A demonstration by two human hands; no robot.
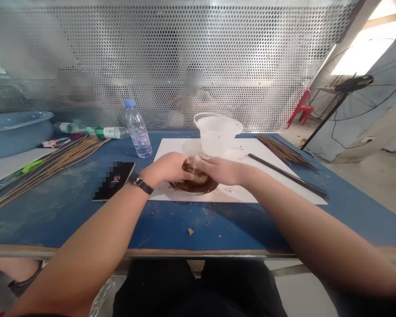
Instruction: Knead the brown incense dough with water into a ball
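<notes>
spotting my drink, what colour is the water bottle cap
Light blue water bottle cap, best in the head view.

Your table [49,220] is deep blue with pale smears, and the sheet [237,193] on it is white. The lump [190,167] before you is mottled brown. Beyond it, a silver screen [185,53] shows a honeycomb of round holes.
</notes>
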